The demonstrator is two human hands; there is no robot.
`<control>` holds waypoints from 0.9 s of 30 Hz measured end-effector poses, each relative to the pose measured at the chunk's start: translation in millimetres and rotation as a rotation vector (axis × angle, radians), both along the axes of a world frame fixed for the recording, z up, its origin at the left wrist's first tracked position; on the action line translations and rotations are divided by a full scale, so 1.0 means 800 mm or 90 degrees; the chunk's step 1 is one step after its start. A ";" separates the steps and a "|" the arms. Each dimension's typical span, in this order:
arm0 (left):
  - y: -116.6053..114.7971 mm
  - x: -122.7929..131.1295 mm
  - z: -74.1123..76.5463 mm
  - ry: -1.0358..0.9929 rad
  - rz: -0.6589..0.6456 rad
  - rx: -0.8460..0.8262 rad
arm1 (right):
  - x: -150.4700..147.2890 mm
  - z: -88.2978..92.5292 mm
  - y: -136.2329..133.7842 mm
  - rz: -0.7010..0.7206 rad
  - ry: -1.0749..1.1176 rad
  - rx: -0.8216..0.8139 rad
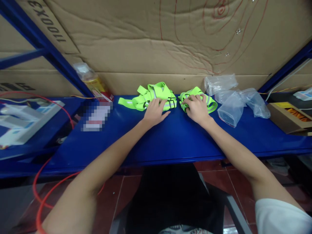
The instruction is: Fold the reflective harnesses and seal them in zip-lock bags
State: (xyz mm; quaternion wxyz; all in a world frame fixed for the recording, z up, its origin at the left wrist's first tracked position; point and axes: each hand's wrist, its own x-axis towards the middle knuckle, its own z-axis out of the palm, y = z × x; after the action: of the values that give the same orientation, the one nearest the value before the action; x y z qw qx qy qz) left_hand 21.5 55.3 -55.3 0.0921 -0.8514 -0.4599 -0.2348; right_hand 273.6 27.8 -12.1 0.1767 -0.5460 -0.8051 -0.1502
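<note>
Two bundles of neon-yellow webbing with grey reflective stripes lie side by side on the blue table. The left bundle of reflective straps [156, 89] is loosely heaped, with black buckles at its right side and one strap end trailing left. My left hand [154, 112] rests on its front edge, thumb spread apart from the fingers. The right bundle of reflective straps [211, 103] is more compact and coiled. My right hand [196, 108] lies over it with curled fingers gripping the webbing. The fingertips are partly lost among the folds.
Crumpled clear plastic bags [231, 104] lie right of the bundles, beside an open cardboard box [291, 118]. A yellow-labelled bottle [91, 81] leans at back left, near a blurred-out paper [97, 117]. A red hose [39, 201] loops at left. Cardboard [136, 55] walls the back.
</note>
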 end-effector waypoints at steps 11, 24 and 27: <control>0.007 -0.012 -0.005 -0.339 -0.012 -0.120 | -0.056 -0.021 -0.031 0.219 0.218 -0.084; -0.003 -0.013 0.024 -0.717 -0.148 -0.193 | -0.041 -0.014 -0.026 0.247 0.248 -0.114; -0.001 -0.015 0.022 -0.705 -0.105 -0.220 | -0.037 -0.009 -0.026 0.267 0.227 -0.122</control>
State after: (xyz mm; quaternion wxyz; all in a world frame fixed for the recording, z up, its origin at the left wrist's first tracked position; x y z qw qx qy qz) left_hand 9.6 54.7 -37.3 -0.3205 -0.6377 -0.4036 -0.5725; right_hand 244.3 7.4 -19.7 0.2902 -0.3995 -0.8672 0.0647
